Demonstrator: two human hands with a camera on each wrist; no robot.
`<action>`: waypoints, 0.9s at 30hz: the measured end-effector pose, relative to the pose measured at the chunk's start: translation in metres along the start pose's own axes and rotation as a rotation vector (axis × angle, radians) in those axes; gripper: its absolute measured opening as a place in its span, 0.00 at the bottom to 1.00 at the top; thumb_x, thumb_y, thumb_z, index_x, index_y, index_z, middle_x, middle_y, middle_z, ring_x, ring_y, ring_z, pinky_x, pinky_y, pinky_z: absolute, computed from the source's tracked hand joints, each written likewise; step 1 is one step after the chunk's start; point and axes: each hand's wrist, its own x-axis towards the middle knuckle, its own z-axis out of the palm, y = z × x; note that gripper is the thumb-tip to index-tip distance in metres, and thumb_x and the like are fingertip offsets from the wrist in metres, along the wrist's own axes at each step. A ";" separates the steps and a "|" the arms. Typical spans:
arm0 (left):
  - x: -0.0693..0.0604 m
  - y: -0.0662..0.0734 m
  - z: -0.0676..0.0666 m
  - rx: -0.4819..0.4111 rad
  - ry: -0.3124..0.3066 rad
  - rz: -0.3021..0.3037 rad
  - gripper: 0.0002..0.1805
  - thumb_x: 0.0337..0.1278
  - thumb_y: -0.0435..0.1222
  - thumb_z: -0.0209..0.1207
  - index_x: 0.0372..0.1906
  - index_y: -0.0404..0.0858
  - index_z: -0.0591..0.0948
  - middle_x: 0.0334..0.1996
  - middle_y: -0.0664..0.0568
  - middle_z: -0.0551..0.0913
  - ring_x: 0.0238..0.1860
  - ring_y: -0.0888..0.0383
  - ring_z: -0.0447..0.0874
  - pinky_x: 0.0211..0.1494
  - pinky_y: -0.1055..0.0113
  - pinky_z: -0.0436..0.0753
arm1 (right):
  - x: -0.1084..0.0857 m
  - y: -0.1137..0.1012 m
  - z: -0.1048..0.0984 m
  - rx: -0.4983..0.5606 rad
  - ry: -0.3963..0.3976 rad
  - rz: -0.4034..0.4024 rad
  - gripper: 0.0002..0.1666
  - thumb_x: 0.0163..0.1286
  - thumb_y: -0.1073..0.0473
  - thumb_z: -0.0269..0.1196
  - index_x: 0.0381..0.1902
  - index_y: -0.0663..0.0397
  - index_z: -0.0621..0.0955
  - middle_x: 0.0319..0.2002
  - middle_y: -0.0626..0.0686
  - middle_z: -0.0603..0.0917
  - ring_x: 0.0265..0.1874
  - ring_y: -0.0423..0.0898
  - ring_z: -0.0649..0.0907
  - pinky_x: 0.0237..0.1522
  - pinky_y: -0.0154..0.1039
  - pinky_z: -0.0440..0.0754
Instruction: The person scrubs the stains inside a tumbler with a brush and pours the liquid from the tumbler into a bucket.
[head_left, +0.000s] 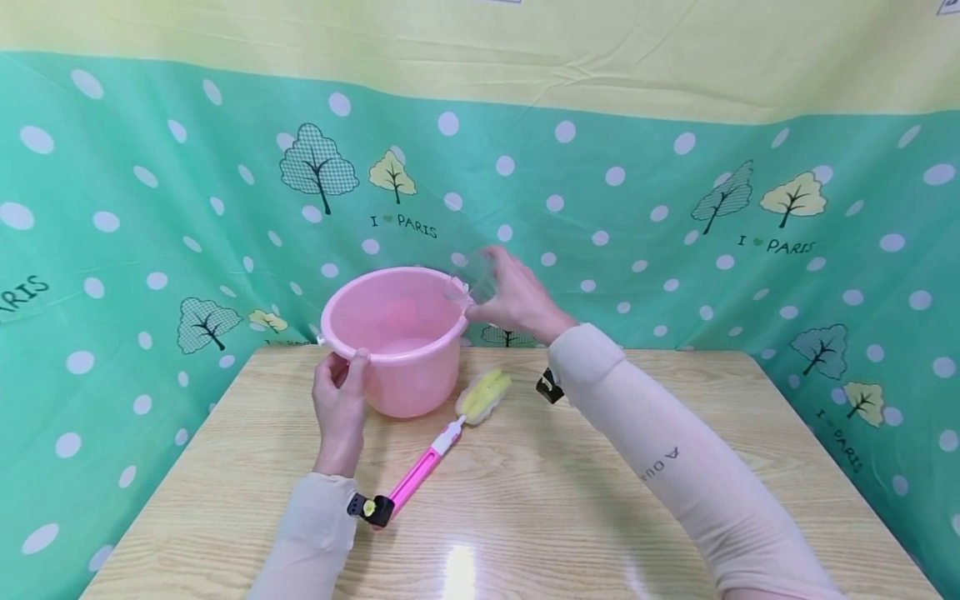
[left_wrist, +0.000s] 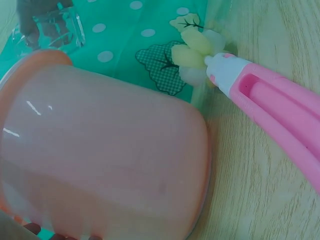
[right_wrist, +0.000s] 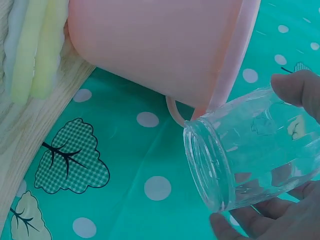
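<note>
A pink plastic bucket (head_left: pixel 408 387) stands upright toward the back of the table. My left hand (head_left: pixel 341 408) grips its near left rim, with the thumb near the top edge and the other fingers mostly hidden. Held in my right hand (head_left: pixel 519 296), a clear glass-like jar (right_wrist: pixel 265 145) is tilted at the bucket's right rim. Its threaded mouth points downward in the right wrist view, and fingers and thumb wrap its sides. To the right of the bucket lies a bottle brush (head_left: pixel 424 472) with a pink handle and a yellow-and-white sponge head.
The wooden table (head_left: pixel 600 517) reaches back to a green dotted curtain (head_left: pixel 615 217) printed with trees. Its back edge runs just behind the bucket. The brush handle passes close to the left wrist, where a black wrist camera (head_left: pixel 378 510) is worn.
</note>
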 end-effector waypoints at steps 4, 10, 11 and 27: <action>0.000 0.000 0.000 -0.009 0.002 0.000 0.39 0.59 0.56 0.58 0.68 0.40 0.63 0.61 0.50 0.67 0.60 0.55 0.64 0.65 0.60 0.67 | -0.002 0.003 -0.001 0.005 0.004 0.012 0.59 0.44 0.50 0.77 0.70 0.44 0.58 0.66 0.54 0.67 0.62 0.51 0.71 0.51 0.53 0.78; 0.000 0.001 0.000 -0.002 -0.004 -0.006 0.40 0.58 0.57 0.58 0.68 0.40 0.62 0.62 0.50 0.66 0.61 0.54 0.64 0.66 0.60 0.67 | -0.006 0.008 0.000 0.035 0.032 0.018 0.60 0.42 0.47 0.78 0.69 0.45 0.59 0.61 0.57 0.71 0.55 0.52 0.74 0.46 0.53 0.80; 0.000 0.001 0.000 -0.002 -0.005 -0.007 0.40 0.58 0.57 0.58 0.68 0.41 0.62 0.62 0.50 0.66 0.61 0.54 0.64 0.66 0.60 0.67 | -0.006 0.009 0.001 0.040 0.036 0.022 0.60 0.41 0.46 0.78 0.69 0.45 0.59 0.59 0.56 0.71 0.53 0.51 0.74 0.46 0.52 0.80; 0.001 -0.001 -0.001 0.001 -0.004 0.004 0.39 0.58 0.58 0.58 0.68 0.41 0.63 0.61 0.51 0.67 0.60 0.55 0.64 0.65 0.60 0.67 | -0.016 0.021 0.008 0.101 0.070 0.055 0.57 0.43 0.49 0.75 0.68 0.46 0.57 0.59 0.59 0.71 0.53 0.53 0.75 0.44 0.50 0.80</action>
